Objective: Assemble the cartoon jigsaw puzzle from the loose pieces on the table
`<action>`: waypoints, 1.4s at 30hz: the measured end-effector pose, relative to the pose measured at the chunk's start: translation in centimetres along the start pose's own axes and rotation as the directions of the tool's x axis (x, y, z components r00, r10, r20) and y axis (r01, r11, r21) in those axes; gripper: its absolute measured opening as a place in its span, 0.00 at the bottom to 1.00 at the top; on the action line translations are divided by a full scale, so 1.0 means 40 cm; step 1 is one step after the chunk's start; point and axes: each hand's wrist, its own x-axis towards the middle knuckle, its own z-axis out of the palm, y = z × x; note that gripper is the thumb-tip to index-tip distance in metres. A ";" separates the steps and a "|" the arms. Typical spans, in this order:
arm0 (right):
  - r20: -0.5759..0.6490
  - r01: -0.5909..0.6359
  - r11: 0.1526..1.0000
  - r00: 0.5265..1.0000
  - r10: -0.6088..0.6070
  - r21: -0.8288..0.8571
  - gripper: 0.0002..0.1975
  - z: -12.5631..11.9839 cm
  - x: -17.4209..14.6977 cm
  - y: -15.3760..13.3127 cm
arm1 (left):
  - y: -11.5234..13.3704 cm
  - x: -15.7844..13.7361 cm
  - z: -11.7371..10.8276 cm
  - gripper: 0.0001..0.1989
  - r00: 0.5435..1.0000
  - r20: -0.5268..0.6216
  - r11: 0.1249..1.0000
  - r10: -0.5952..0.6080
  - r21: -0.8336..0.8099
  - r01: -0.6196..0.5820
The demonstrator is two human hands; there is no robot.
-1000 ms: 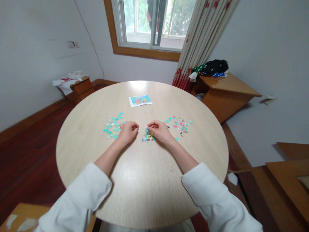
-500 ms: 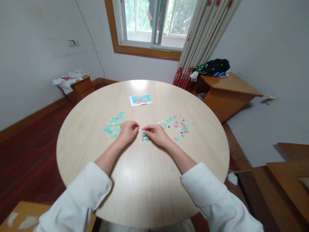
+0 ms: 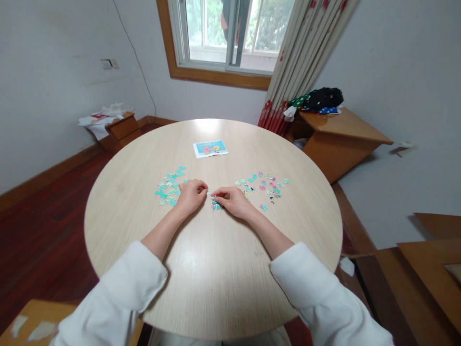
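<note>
Landmark: puzzle cluster (image 3: 216, 205) on bench (image 3: 216, 269); right part covered by right hand (image 3: 230, 199), full outline unreadable. Right grip: thumb and fingertips close together over cluster's far edge; cannot tell whether a piece is pinched. Left hand (image 3: 192, 196), left of cluster: fingers curled, small pale piece (image 3: 208, 192) by fingertips; held or not, unclear. Teal pieces (image 3: 167, 190) farther left; mixed pieces (image 3: 272, 185) right of cluster, details too small. Picture sheet (image 3: 211, 149) beyond cluster.

No legible text, label, brand, number or sign anywhere.
</note>
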 end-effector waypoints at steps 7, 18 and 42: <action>-0.009 0.012 0.998 1.000 -0.013 -0.068 0.09 0.002 -0.001 0.001 | 0.004 0.000 -0.002 0.08 1.000 0.006 1.000 -0.006 0.008 0.006; -0.024 0.016 0.999 1.000 -0.017 -0.044 0.09 0.006 0.001 0.003 | 0.001 0.000 0.000 0.08 1.000 -0.006 1.000 -0.004 0.003 0.004; -0.293 -0.092 0.932 0.956 -0.016 -0.351 0.07 -0.062 0.040 0.051 | -0.002 0.001 -0.016 0.06 0.998 0.056 0.997 0.021 0.073 -0.025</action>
